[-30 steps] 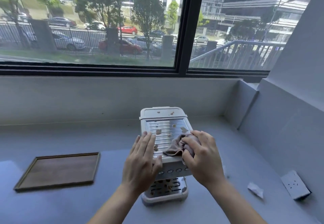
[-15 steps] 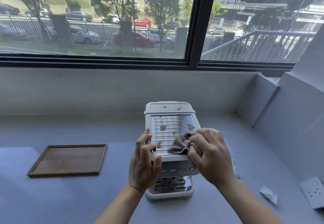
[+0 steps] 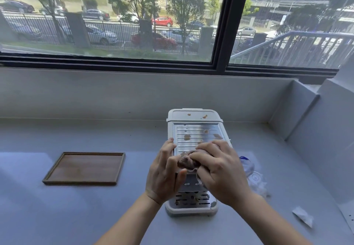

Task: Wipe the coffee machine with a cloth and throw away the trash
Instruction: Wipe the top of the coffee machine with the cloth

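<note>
Pale grey counter below a wide window, with street, parked cars and trees outside. Left hand laid on the left front corner of the white coffee machine, fingers nearly straight and close together along the edge of the top, thumb bent against the front panel, nothing enclosed. Right hand clenched round a bunched brownish cloth, pressing it on the near end of the ribbed metal top plate. Coffee machine upright in the middle of the counter, seen from above. Brown stains on the metal plate and on the white lid behind it, more brown spots on the slotted drip tray below. Front buttons mostly hidden by both hands. Left of the machine, well apart, flat wooden tray. Just right of the machine, crumpled clear plastic wrapper, partly hidden behind the right wrist. Further right, small white paper scrap, and a white plate with small holes, cut by the border.
</note>
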A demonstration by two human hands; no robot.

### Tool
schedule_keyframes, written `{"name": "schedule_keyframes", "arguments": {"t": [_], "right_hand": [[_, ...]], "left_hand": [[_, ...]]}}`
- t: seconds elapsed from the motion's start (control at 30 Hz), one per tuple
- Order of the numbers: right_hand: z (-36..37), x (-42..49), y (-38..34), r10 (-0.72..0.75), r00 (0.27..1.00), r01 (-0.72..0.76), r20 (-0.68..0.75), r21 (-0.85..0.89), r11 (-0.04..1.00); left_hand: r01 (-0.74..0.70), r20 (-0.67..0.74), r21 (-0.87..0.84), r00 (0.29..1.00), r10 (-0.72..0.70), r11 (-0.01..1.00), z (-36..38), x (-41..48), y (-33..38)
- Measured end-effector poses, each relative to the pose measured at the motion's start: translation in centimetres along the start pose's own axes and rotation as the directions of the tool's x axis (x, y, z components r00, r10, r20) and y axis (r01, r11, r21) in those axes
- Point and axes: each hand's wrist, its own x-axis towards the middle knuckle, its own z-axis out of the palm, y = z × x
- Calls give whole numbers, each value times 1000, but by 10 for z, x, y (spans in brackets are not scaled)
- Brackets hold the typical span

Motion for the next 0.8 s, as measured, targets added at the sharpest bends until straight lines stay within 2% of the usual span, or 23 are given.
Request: {"name": "schedule_keyframes", "arguments": {"t": [0.13, 0.33, 0.5, 0.67, 0.8], "right_hand": [[5, 23, -16, 142, 990, -142, 9, -51, 989], [-1, 8, -5, -38, 997, 44, 68, -86, 995], [1, 12, -7, 82, 997, -81, 1, -87, 993], [6, 4, -5, -9, 1000, 10, 23, -44, 999], [-6, -8, 23, 58, 996, -62, -64, -52, 997]], "left_hand": [[-61, 3, 20, 998, 61, 998, -2, 3, 1], [-19, -5, -36, 1000, 19, 999, 0, 0, 0], [13, 21, -64, 1000, -11, 998, 0, -1, -1], [43, 81, -84, 996, -37, 996, -7, 1, 4], [184, 185, 3, 966, -182, 983, -24, 19, 13]]}}
